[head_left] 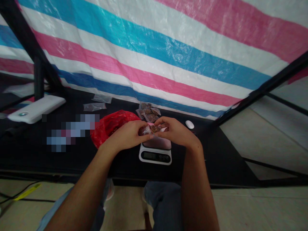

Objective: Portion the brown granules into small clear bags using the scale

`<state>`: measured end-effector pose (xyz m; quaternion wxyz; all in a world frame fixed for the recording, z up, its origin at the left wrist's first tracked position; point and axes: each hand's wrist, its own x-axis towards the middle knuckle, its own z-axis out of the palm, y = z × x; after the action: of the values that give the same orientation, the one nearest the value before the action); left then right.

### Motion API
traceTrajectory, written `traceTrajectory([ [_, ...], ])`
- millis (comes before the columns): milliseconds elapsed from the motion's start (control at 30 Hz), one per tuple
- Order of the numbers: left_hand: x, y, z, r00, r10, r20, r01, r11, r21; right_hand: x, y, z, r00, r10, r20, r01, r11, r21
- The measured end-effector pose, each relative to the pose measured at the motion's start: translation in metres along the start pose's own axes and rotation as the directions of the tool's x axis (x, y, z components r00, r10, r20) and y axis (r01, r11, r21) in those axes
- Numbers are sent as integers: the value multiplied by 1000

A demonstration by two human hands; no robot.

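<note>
The work surface is a black table, with a pink, white and blue striped tarpaulin hanging along its far edge. Working from left to right, a white power bank lies near the far left corner of the table. Two clear plastic bags lie flat toward the far edge, to the right of the power bank. Nearer the person is an object obscured by pixelation, which cannot be identified. A crumpled red plastic bag lies just right of this object, partly beneath the left hand. The left hand and the right hand meet at mid-table, with their fingers closed from opposite sides on a small clear packet of brown pieces. Both hands grasp the packet, and neither is released. The packet is held above a white digital kitchen scale, and it does not appear to touch the platform. Its long axis appears to run roughly across the view, between the two hands, although the fingers hide its exact outline. Neither hand is clearly nearer to it. A small pile of similar filled packets lies just beyond the hands, toward the far edge. A white computer mouse lies to the right of the right hand, near the far edge.
</note>
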<state>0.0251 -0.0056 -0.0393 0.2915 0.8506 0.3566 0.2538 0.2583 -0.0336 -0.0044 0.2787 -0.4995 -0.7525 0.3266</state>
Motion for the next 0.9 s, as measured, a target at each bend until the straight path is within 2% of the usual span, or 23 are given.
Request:
traceTrajectory([
  [300, -5, 4, -4, 1000, -13, -17, 10, 983, -185, 1, -26, -1, 995, -102, -19, 102, 995, 18],
  [500, -4, 7, -4, 999, -33, -35, 24, 971, -237, 3, -30, -1, 996, -84, -35, 86, 994, 64],
  [700, -3, 9, 0, 998, 7, -63, -28, 942, -334, 5, -38, 1, 985, -126, -117, 129, 991, 22],
  [800, -2, 9, 4, 994, -6, -105, -34, 930, -367, 6, -39, 2, 980, -137, -143, 150, 984, 91],
  [900, -1, 5, 10, 990, -54, -130, 1, 925, -381, 6, -33, 2, 987, -93, -130, 120, 969, 216],
])
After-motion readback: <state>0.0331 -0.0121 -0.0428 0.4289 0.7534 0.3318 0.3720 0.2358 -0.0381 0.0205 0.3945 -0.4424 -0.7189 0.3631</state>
